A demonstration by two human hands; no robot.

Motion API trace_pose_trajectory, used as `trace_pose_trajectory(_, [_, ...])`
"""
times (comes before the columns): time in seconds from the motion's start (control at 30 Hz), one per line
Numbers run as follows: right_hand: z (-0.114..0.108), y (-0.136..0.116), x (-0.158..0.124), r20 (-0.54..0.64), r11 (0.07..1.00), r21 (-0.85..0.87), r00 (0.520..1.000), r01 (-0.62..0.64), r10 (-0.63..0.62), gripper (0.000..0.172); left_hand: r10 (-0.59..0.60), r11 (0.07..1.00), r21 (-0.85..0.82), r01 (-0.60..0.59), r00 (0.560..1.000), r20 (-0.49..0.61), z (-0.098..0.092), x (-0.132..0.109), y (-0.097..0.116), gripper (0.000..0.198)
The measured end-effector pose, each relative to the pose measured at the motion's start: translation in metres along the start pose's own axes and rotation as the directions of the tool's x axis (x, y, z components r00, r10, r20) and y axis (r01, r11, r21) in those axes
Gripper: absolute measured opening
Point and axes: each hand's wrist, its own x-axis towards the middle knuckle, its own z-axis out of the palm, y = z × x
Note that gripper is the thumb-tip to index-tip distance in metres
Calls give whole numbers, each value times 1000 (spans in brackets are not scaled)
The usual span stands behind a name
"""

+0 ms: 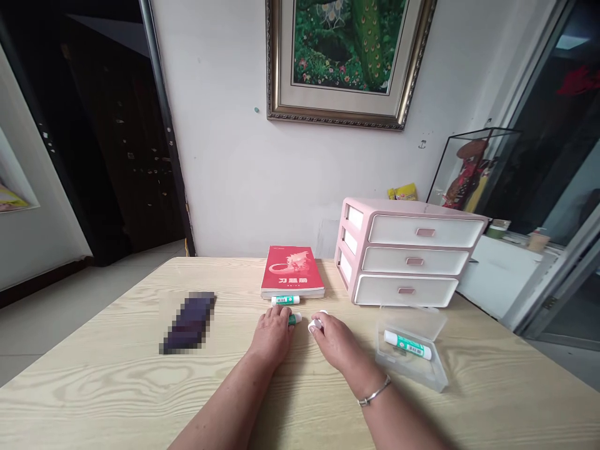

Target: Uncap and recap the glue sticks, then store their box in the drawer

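My left hand point(272, 332) is closed over a green and white glue stick point(295, 319), whose right end sticks out past the fingers. My right hand point(335, 342), wearing a silver bangle, grips a small white object point(315, 325); the fingers cover most of it and its kind is unclear. Just beyond the left hand lies a second glue stick point(285, 300), along the front edge of a red book point(293, 269). To the right, a clear plastic box point(438, 375) stands with its lid up, and another glue stick point(407, 345) rests inside.
Behind the box is a pink and white drawer unit point(412, 250) with three drawers. A pixelated dark item point(188, 323) lies at the left of the wooden table point(117, 387). On the wall hangs a framed picture point(349, 115); a glass case point(469, 169) stands at the right.
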Motion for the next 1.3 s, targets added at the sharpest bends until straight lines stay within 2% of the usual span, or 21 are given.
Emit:
trace_pose_trajectory(0.13, [-1, 2, 2, -5, 959, 282, 1000, -27, 29, 28, -25, 1000, -5, 25, 999, 20, 0, -2, 3, 31])
trace_pose_trajectory(0.23, [2, 3, 5, -32, 908, 418, 999, -21, 38, 30, -35, 999, -24, 35, 999, 28, -1, -2, 5, 24])
trace_pose_trajectory(0.33, [6, 7, 9, -61, 823, 568, 997, -10, 54, 33, -37, 997, -69, 39, 999, 38, -4, -4, 4, 25])
trace_pose_trajectory(0.4, [7, 9, 11, -69, 749, 663, 996, 0, 61, 37, -4, 985, -173, 12, 999, 49, -8, -7, 2, 27])
trace_pose_trajectory(0.47, [5, 9, 12, -75, 693, 721, 995, 14, 58, 39, 59, 918, -396, -33, 997, 52, -12, -12, 0, 27])
trace_pose_trajectory(0.57, [-3, 5, 10, -62, 646, 763, 997, 18, 45, 42, 124, 704, -709, -31, 989, 80, -21, -20, -2, 29])
trace_pose_trajectory(0.67, [-11, -2, 6, -28, 606, 795, 999, 7, 26, 45, 155, 578, -814, 55, 972, 175, -31, -23, 1, 32])
trace_pose_trajectory(0.77, [-16, -6, 3, -12, 568, 823, 1000, 8, 2, 46, 172, 537, -835, 122, 953, 250, -41, -26, 6, 36])
trace_pose_trajectory(0.87, [-18, -6, 1, -8, 573, 819, 1000, 17, -18, 45, 160, 557, -814, 162, 941, 297, -50, -28, 10, 39])
trace_pose_trajectory(1.0, [-18, -3, -1, -15, 629, 776, 998, 51, -63, 43, 169, 570, -804, 168, 934, 315, -58, -31, 13, 37])
trace_pose_trajectory(1.17, [-16, -2, -4, -50, 707, 697, 991, 122, -123, 41, 208, 551, -821, 150, 928, 310, -59, -32, 13, 37])
trace_pose_trajectory(1.3, [-15, -2, -5, -47, 736, 662, 988, 139, -144, 40, 210, 538, -829, 153, 928, 307, -57, -32, 11, 37])
